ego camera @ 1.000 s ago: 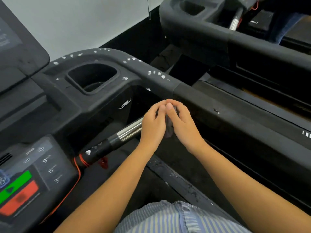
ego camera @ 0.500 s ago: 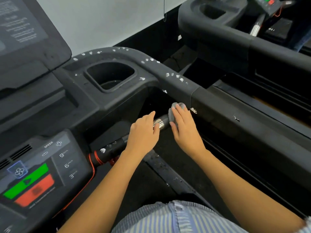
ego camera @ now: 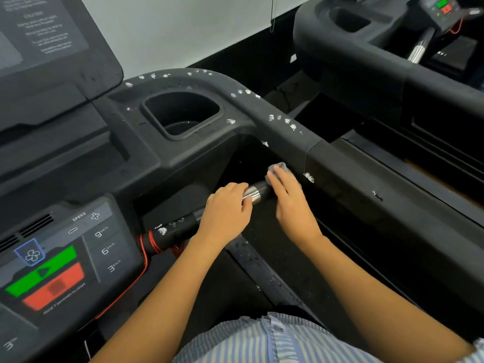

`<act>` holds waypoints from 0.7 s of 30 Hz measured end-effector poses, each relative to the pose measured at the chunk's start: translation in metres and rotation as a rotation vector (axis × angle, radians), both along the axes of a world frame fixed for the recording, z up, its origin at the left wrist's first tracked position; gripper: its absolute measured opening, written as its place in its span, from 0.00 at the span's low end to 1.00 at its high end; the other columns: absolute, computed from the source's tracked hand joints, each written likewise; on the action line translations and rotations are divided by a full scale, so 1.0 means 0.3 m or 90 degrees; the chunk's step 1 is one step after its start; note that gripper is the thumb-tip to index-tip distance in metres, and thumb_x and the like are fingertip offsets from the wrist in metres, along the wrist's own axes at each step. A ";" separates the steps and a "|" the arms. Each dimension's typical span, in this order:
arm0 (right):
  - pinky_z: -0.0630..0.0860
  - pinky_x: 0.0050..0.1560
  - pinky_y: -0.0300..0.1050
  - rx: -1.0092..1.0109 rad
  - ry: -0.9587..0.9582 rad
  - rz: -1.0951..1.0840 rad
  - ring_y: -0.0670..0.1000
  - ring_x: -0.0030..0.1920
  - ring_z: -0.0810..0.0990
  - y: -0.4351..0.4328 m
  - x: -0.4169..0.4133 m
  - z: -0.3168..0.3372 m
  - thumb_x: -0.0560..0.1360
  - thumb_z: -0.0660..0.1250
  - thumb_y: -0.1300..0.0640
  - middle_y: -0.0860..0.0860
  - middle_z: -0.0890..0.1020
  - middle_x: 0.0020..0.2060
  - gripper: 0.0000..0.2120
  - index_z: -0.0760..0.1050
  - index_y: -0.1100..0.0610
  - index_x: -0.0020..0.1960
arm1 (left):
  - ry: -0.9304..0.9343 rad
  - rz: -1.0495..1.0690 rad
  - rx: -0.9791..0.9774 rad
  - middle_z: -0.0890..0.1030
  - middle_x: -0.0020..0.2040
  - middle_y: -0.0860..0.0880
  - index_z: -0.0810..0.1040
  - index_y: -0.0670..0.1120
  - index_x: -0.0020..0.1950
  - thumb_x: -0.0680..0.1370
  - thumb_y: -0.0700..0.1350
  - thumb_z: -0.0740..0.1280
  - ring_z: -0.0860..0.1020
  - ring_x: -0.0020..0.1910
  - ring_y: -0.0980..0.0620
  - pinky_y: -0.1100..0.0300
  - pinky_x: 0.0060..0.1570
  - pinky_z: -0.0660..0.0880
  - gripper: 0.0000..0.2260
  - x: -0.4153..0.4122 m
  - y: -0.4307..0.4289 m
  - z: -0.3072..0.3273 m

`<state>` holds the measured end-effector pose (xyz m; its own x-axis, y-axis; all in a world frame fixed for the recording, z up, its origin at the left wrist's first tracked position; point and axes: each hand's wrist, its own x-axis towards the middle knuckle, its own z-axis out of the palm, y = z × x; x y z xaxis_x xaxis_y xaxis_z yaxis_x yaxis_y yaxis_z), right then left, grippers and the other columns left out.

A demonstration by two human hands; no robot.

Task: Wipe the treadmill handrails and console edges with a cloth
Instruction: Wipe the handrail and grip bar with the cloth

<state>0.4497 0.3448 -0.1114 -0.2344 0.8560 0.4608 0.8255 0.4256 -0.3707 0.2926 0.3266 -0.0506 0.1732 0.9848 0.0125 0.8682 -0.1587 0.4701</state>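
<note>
We see the grey cloth (ego camera: pixel 279 167) bunched at the far end of the grip bar (ego camera: pixel 180 230), where the bar meets the dark inner wall just under the handrail (ego camera: pixel 348 166). The right hand (ego camera: pixel 290 203) lies on top of it, fingers nearly straight and close together, pressing it down; the thumb is hidden from us. The left hand (ego camera: pixel 226 213) sits just beside it on the same bar, its fingers curled over the top. A short chrome sleeve (ego camera: pixel 253 195) shows between the two hands.

The handrail's seam falls just right of the cloth, and white specks dot its upper edge along the bend and further down. Between the bar and the console body lies a dark recess with open room around both wrists. A wet-speckled side strip (ego camera: pixel 262 268) runs beneath the forearms.

A red cord (ego camera: pixel 144 254) loops at the bar's near end beside the console (ego camera: pixel 99 247), which has green and red pads and speed keys. Behind it a cup holder (ego camera: pixel 183 113) is sunk into the moulding; its bottom is too dark for us to tell what it holds. A second treadmill (ego camera: pixel 379 82) stands well apart on the right, with its own cup pocket (ego camera: pixel 349 19). A striped shirt (ego camera: pixel 275 341) fills the lower edge.
</note>
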 end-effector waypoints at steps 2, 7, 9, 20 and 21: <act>0.67 0.67 0.58 -0.004 0.024 -0.019 0.59 0.68 0.67 -0.010 -0.024 0.002 0.70 0.60 0.71 0.65 0.72 0.64 0.23 0.69 0.69 0.65 | 0.001 -0.001 0.004 0.74 0.62 0.47 0.66 0.46 0.69 0.80 0.47 0.57 0.73 0.56 0.51 0.57 0.57 0.67 0.18 0.001 0.001 -0.003; 0.62 0.70 0.55 -0.017 -0.009 0.049 0.62 0.68 0.67 -0.030 -0.019 0.000 0.67 0.64 0.77 0.66 0.70 0.65 0.29 0.66 0.69 0.68 | 0.000 -0.002 0.012 0.74 0.61 0.47 0.67 0.46 0.69 0.80 0.47 0.58 0.73 0.56 0.51 0.57 0.57 0.68 0.18 0.000 0.003 -0.012; 0.56 0.74 0.46 -0.026 0.022 0.025 0.55 0.71 0.62 -0.009 0.014 -0.009 0.70 0.60 0.75 0.64 0.68 0.67 0.27 0.64 0.67 0.69 | -0.004 -0.005 0.003 0.74 0.61 0.47 0.67 0.46 0.69 0.80 0.47 0.58 0.73 0.55 0.52 0.57 0.56 0.68 0.18 -0.002 0.007 -0.011; 0.60 0.72 0.53 -0.019 0.070 0.086 0.59 0.71 0.62 -0.089 -0.094 -0.041 0.67 0.65 0.80 0.64 0.66 0.69 0.34 0.63 0.65 0.70 | -0.029 -0.003 0.005 0.77 0.56 0.48 0.71 0.45 0.65 0.79 0.46 0.58 0.75 0.52 0.52 0.55 0.55 0.71 0.15 -0.003 0.010 -0.009; 0.58 0.73 0.49 -0.017 0.058 0.097 0.59 0.71 0.62 -0.085 -0.081 -0.045 0.67 0.64 0.80 0.64 0.66 0.69 0.34 0.62 0.65 0.70 | -0.031 -0.003 0.003 0.77 0.57 0.48 0.70 0.45 0.65 0.79 0.46 0.58 0.75 0.52 0.52 0.55 0.55 0.71 0.15 -0.003 0.009 -0.008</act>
<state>0.4254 0.3194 -0.1249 -0.3210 0.8260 0.4634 0.7140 0.5325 -0.4546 0.2917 0.3294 -0.0531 0.1766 0.9840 0.0250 0.8437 -0.1644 0.5111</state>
